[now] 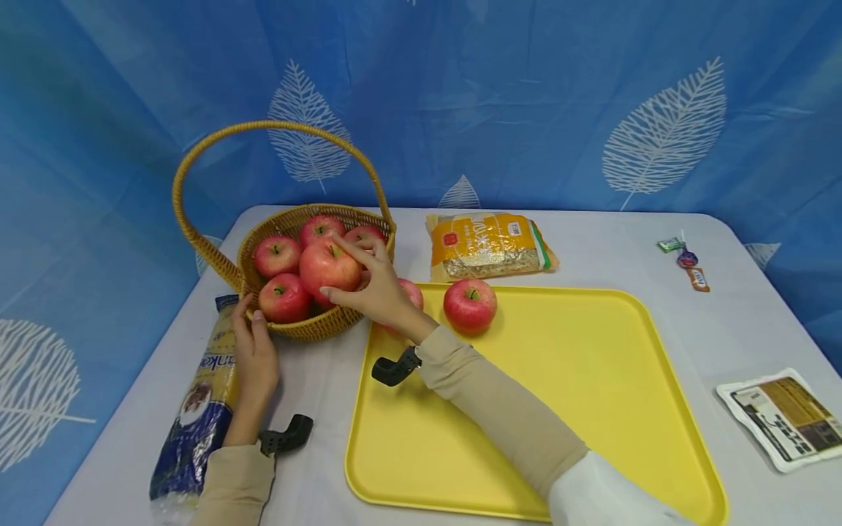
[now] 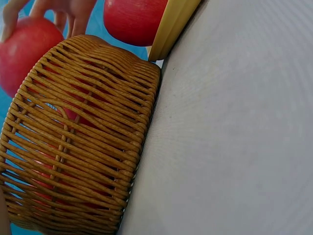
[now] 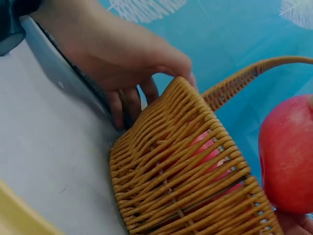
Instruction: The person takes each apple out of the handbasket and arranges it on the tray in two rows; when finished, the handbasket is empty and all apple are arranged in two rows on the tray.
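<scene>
A brown wicker basket (image 1: 316, 330) with a tall arched handle stands at the left of the table with several red apples (image 1: 277, 256) in it. My left hand (image 1: 255, 361) grips its near left rim, thumb at the top edge and fingers on the outside, as the right wrist view shows. Above the other apples, my right hand (image 1: 381, 288) holds a large apple (image 1: 327, 267) between thumb and fingers; it also appears as the held apple (image 3: 288, 154) in the right wrist view. Another apple (image 1: 471, 305) sits on the yellow tray (image 1: 539, 409), and one more is partly hidden behind my right hand.
A blue and gold packet (image 1: 197, 409) lies left of my left forearm. Behind the tray is an orange bag of grain (image 1: 490, 245). Small wrapped candies (image 1: 687, 258) and a flat white-edged packet (image 1: 786, 418) lie on the right. A blue curtain (image 1: 500, 95) hangs behind.
</scene>
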The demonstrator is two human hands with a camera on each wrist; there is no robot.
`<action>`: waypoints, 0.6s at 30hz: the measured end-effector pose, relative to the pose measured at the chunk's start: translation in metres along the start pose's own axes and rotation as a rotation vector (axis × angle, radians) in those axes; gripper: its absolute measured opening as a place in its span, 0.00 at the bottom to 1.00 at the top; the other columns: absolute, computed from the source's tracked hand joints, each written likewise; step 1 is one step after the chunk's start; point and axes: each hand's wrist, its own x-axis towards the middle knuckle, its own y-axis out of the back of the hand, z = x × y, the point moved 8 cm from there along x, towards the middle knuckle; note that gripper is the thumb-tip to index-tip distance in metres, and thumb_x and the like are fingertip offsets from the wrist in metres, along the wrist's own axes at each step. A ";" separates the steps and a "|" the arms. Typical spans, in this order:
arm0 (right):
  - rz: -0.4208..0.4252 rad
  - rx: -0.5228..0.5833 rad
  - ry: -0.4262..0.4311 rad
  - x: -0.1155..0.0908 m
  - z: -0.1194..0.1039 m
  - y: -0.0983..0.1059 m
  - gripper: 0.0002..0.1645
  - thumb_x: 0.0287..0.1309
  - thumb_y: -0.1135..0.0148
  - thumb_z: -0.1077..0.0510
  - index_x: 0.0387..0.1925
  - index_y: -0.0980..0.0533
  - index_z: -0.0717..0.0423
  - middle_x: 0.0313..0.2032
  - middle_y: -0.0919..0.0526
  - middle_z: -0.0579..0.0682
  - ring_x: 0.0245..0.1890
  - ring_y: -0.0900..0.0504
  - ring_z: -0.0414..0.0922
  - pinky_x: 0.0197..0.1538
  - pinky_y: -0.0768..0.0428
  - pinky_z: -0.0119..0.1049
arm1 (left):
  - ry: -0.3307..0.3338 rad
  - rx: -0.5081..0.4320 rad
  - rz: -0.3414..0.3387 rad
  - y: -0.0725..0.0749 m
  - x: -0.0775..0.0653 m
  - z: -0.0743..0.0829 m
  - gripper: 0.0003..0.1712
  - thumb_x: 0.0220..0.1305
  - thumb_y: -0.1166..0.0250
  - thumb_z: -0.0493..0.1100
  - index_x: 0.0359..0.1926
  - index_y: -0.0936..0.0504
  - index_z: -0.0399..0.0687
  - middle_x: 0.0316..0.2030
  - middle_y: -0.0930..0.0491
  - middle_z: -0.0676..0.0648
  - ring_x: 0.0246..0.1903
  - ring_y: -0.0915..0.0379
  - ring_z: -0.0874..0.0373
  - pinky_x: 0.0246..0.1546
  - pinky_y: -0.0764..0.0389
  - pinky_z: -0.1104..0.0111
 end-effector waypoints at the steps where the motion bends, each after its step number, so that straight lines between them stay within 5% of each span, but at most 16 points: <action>1: -0.010 0.008 -0.010 -0.003 -0.004 0.002 0.44 0.46 0.32 0.55 0.65 0.40 0.39 0.55 0.42 0.53 0.51 0.35 0.43 0.48 0.25 0.31 | 0.001 -0.001 0.001 0.000 0.000 0.000 0.27 0.71 0.64 0.53 0.66 0.46 0.47 0.68 0.48 0.45 0.68 0.56 0.50 0.67 0.53 0.52; 7: -0.037 0.028 -0.018 -0.011 -0.018 0.015 0.42 0.47 0.33 0.56 0.65 0.39 0.45 0.50 0.39 0.52 0.47 0.29 0.42 0.49 0.24 0.30 | 0.002 0.000 0.011 0.001 0.000 0.000 0.27 0.71 0.64 0.53 0.66 0.46 0.47 0.67 0.47 0.45 0.68 0.53 0.50 0.67 0.51 0.52; 18: -0.102 -0.051 0.012 -0.025 -0.024 0.058 0.42 0.44 0.31 0.57 0.63 0.36 0.42 0.49 0.39 0.52 0.46 0.28 0.46 0.48 0.22 0.33 | -0.003 -0.013 0.004 -0.002 0.001 -0.002 0.27 0.71 0.65 0.54 0.66 0.45 0.48 0.67 0.46 0.44 0.67 0.53 0.50 0.66 0.51 0.52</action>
